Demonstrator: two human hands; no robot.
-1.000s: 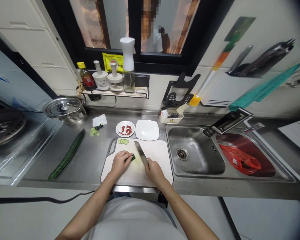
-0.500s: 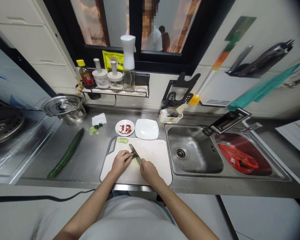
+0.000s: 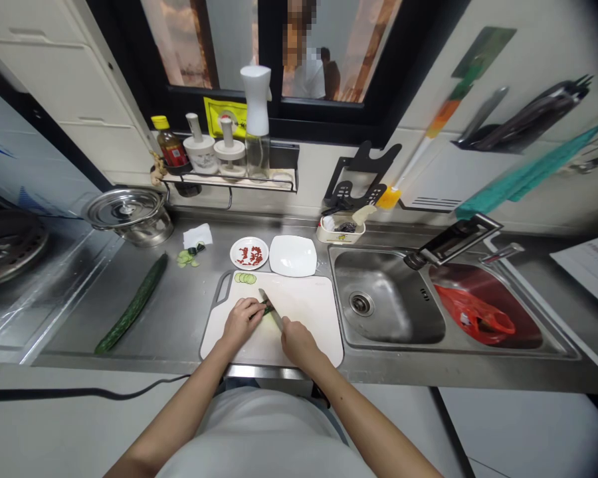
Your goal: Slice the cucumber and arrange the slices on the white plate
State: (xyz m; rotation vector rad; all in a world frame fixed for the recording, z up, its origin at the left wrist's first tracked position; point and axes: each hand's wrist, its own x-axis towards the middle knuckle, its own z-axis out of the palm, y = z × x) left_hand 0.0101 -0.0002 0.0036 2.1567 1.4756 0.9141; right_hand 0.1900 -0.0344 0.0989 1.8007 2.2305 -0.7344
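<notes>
My right hand is closed around the handle of a knife, whose blade points away and to the left over the white cutting board. Fingers of my left hand are closed on a short piece of cucumber beside the blade, mostly hidden by the fingers and knife. Several pale green cucumber slices lie overlapped near the board's far left corner. A whole dark green cucumber rests on the steel counter to the left.
Beyond the board stand a plate with red chopped bits and a white square plate. A double sink with a red bag is at right. A lidded pot and green scraps are at left.
Both hands and the knife stay in nearly the same place. The knife's blade has shifted very slightly; the rest of the view has barely moved.
</notes>
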